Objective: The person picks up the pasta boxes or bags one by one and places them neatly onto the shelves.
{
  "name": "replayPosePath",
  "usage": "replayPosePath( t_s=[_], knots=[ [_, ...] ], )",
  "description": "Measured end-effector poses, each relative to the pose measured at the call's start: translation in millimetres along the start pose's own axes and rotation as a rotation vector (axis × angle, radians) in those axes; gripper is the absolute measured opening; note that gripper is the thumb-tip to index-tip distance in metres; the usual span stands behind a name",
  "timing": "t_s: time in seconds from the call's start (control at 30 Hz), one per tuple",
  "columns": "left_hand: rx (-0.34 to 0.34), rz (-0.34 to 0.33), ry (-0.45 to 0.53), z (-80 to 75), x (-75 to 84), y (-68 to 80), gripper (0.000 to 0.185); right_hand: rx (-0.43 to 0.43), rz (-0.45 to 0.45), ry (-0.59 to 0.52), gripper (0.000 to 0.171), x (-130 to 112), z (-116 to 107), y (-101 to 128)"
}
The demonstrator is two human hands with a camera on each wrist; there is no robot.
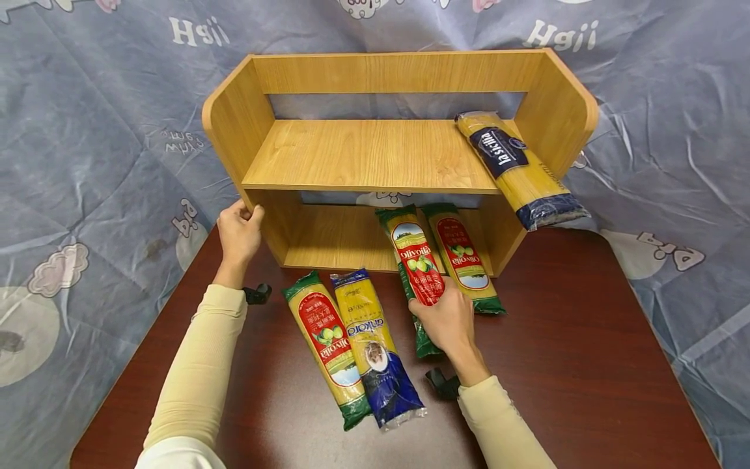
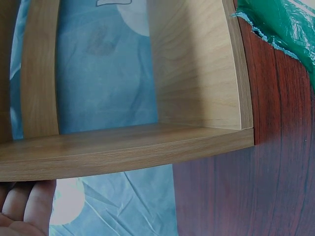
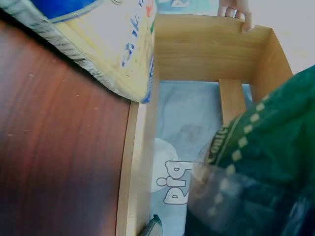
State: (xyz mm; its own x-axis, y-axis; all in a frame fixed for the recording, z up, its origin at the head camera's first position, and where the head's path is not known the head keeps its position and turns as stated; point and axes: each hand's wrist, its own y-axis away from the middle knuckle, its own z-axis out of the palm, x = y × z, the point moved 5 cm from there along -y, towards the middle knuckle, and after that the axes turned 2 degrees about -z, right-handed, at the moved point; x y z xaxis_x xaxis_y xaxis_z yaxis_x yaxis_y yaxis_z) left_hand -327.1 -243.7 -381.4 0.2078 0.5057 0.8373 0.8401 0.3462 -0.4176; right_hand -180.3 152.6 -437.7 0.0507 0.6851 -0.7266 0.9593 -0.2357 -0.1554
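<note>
My right hand [image 1: 448, 319] grips a green and red pack of spaghetti [image 1: 413, 251] by its near part. The pack's far end reaches into the lower level of a wooden shelf [image 1: 363, 156]. Just right of it lies another green and red spaghetti pack [image 1: 463, 254], partly inside that level and partly over its front edge. At the shelf's left side panel, my left hand [image 1: 240, 231] holds the front edge, thumb in front and fingers outside. In the right wrist view the held pack's green wrapper [image 3: 275, 147] fills the lower right.
On the dark red table [image 1: 586, 352] lie a third green and red spaghetti pack [image 1: 328, 348] and a blue and yellow pasta pack [image 1: 377, 348], side by side. A spaghetti pack with a dark label [image 1: 521, 166] lies slanted on the upper shelf, overhanging its front right.
</note>
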Motion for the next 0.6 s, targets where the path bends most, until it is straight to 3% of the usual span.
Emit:
replayPosePath(
  t_s=[0.37,0.6],
  knots=[
    [-0.004,0.011,0.029,-1.2,-0.3,-0.2,0.015,-0.019,0.053,-0.026,0.048,-1.1,10.8,-22.6],
    [-0.006,0.011,0.032,0.5,-2.3,-1.0,0.014,-0.023,0.069,-0.046,0.053,-5.3,15.2,-36.0]
  ],
)
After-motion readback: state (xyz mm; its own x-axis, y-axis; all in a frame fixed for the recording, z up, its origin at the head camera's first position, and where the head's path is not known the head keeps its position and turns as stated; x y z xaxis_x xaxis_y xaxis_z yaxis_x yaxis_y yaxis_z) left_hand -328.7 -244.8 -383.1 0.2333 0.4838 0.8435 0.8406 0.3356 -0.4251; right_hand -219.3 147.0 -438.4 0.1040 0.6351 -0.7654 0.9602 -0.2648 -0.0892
